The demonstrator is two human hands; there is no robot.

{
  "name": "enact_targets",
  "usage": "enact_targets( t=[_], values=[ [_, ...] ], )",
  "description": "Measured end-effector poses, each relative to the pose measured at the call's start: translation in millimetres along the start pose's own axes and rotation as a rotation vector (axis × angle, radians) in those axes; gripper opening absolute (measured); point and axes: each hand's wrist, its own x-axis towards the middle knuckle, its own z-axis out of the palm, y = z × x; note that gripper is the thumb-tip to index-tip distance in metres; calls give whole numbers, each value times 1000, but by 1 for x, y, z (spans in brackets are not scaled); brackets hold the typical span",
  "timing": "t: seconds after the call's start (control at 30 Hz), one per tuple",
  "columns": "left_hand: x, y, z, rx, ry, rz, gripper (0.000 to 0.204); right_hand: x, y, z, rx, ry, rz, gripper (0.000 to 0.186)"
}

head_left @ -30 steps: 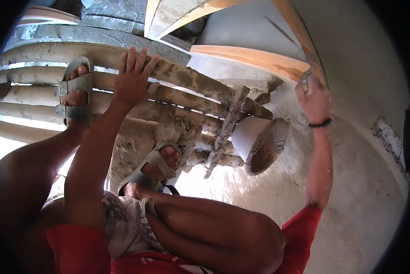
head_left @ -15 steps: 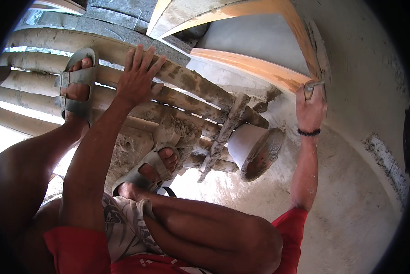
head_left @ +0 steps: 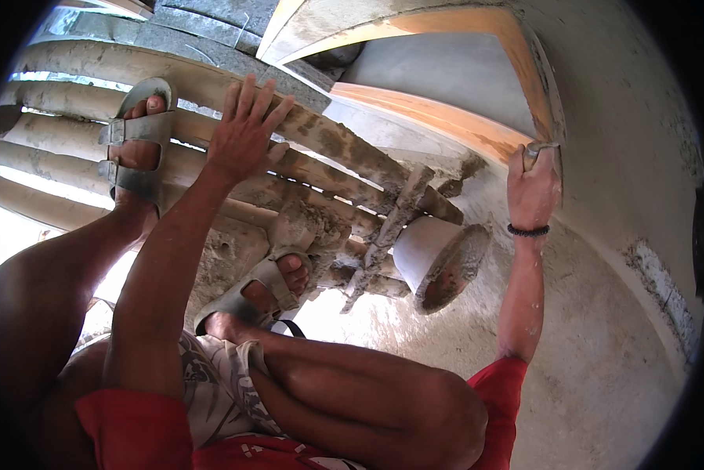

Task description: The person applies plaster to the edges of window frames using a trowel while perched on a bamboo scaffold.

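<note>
My left hand (head_left: 242, 145) rests with fingers spread on a scaffold of mud-caked bamboo poles (head_left: 336, 149). My right hand (head_left: 533, 184) grips a small metal tool (head_left: 541, 149), perhaps a trowel, at the lower corner of a curved wooden trim (head_left: 516, 59) beside the plastered wall (head_left: 618, 125). Its blade is mostly hidden. A pale horizontal wooden strip (head_left: 430, 110) ends just left of that hand. Below, between my hands, a pale bucket (head_left: 422, 251) with a mortar-crusted rim lies tilted against the poles.
My sandaled left foot (head_left: 136, 153) is on the poles; my right foot (head_left: 293, 270) is on a cement-caked support beside them. A short crosspiece (head_left: 391, 227) crosses the poles near the bucket. Bright gaps show beneath the scaffold, and grey ledges (head_left: 195, 27) run behind it.
My right hand has shifted slightly down, and the tool in it has turned more level. The whole view has shifted a little; my left hand stays spread on the poles.
</note>
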Motion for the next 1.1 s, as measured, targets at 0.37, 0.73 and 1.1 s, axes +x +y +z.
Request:
enact_targets(
  t=[0.37, 0.73, 1.1],
  values=[
    [-1, -1, 1, 46, -37, -16, 83, 11, -1, -20, -9, -311, -270, 20],
    [0, -1, -1, 44, -56, -1, 81, -2, -17, -26, 121, -51, -72, 20],
    [1, -1, -1, -8, -23, -5, 84, 4, -18, -21, -4, -79, -4, 23]
  ],
)
